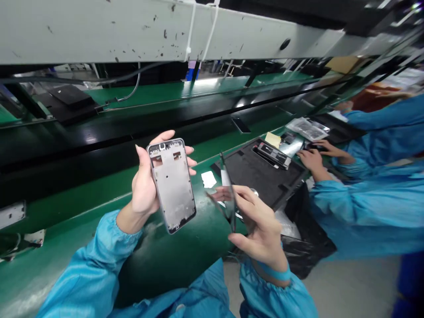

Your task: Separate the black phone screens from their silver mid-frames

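Note:
My left hand (143, 192) is closed around the edges of a phone frame (175, 190), held upright above the green bench. Its bare grey metal inner side faces me, with small cutouts near the top and a black rim. To the right of it, my right hand (260, 223) grips a thin dark panel (228, 187) that looks like a phone screen. It is seen almost edge-on and is blurred. A narrow strip or flap hangs off its lower left side; I cannot make out what that is. The panel and the frame are apart.
A black foam tray (241, 165) with dark slim parts (271, 155) lies at right. Near it are a small white paper (208, 179) and a yellow pad (273, 139). A phone (241, 125) lies farther back. A co-worker's hands (313, 161) are at right. A grey beam (99, 33) crosses overhead.

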### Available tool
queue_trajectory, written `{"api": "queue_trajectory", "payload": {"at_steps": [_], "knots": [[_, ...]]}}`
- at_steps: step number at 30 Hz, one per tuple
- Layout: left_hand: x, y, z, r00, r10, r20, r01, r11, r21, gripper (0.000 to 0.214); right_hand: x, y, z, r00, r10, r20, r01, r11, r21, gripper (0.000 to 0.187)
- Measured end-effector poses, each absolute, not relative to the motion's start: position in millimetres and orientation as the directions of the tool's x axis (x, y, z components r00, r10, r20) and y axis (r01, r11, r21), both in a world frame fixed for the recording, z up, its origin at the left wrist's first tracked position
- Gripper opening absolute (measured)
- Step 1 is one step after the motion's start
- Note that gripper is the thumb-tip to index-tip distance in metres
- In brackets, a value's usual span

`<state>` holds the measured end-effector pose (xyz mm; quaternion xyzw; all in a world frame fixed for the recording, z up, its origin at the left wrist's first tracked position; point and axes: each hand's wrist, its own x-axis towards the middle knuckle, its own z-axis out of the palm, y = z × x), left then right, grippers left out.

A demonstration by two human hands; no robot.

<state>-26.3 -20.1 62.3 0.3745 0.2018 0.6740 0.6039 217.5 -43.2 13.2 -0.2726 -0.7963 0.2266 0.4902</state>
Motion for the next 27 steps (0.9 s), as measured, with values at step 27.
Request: {"api": "queue_trajectory", "payload": {"at_steps": [27], "knots": [[-41,-1,47,0.033,0.872,0.489,-0.351,-0.448,0.822,0.045,156,-36,-8,-0.279,0.8,0.53,0.162,0.584,-0.795,0.084]]}}
